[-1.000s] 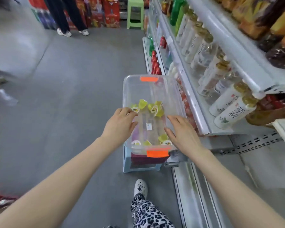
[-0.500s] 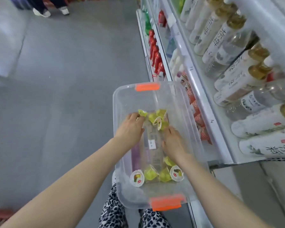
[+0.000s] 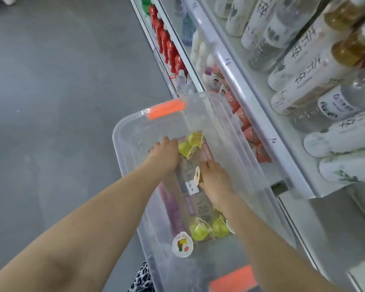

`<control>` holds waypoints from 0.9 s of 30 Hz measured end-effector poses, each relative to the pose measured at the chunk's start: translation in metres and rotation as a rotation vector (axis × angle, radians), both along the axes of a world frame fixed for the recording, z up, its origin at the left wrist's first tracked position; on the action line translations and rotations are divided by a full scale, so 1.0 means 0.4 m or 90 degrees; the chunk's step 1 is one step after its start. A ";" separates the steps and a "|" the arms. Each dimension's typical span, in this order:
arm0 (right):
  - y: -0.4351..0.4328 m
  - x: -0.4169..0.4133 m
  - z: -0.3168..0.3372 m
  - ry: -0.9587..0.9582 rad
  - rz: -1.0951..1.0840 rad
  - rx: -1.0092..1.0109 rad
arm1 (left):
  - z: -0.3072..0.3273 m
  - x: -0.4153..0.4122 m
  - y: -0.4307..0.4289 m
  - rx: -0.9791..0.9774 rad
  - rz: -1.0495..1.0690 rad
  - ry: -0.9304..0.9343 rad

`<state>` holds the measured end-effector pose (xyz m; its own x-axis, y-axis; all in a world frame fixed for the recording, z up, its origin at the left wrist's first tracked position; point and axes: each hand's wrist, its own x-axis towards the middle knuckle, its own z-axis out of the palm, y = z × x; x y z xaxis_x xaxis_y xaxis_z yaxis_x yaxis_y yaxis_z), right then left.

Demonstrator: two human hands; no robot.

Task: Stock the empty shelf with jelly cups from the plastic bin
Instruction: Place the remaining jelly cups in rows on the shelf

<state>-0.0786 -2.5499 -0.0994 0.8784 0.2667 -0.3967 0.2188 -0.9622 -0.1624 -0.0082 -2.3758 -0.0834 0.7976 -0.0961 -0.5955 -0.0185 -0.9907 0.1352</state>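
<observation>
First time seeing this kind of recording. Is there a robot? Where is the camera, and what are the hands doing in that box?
No robot: these are a person's bare arms, filmed looking down by a wide-angle camera worn on the head. The box is a clear plastic bin with orange latches, beside shelves of bottles. Yellow jelly cups lie at its far and near ends. The right hand pinches one cup; the left hand touches the far cups, its grip hidden.

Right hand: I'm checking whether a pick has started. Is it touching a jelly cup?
Touching. The head view shows the right hand gripping a jelly cup inside the plastic bin, fingers curled round it, its white lid showing against the hand.
</observation>
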 end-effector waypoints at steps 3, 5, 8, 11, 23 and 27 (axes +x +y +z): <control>0.000 0.003 0.003 0.023 0.009 -0.004 | -0.019 0.002 -0.016 0.011 0.017 0.014; -0.001 0.006 0.011 0.042 0.017 -0.017 | -0.030 -0.001 -0.024 0.021 0.034 0.008; -0.006 0.012 0.048 0.020 0.030 -0.029 | -0.041 -0.008 -0.028 0.016 0.024 0.017; -0.012 0.024 0.118 -0.028 0.021 -0.007 | -0.037 -0.013 -0.029 0.030 -0.031 0.028; -0.046 0.051 0.360 -0.138 0.017 0.133 | 0.099 -0.085 -0.013 -0.105 0.142 -0.042; -0.069 0.036 0.407 -0.162 0.008 0.177 | 0.187 -0.180 -0.022 -0.208 0.230 -0.123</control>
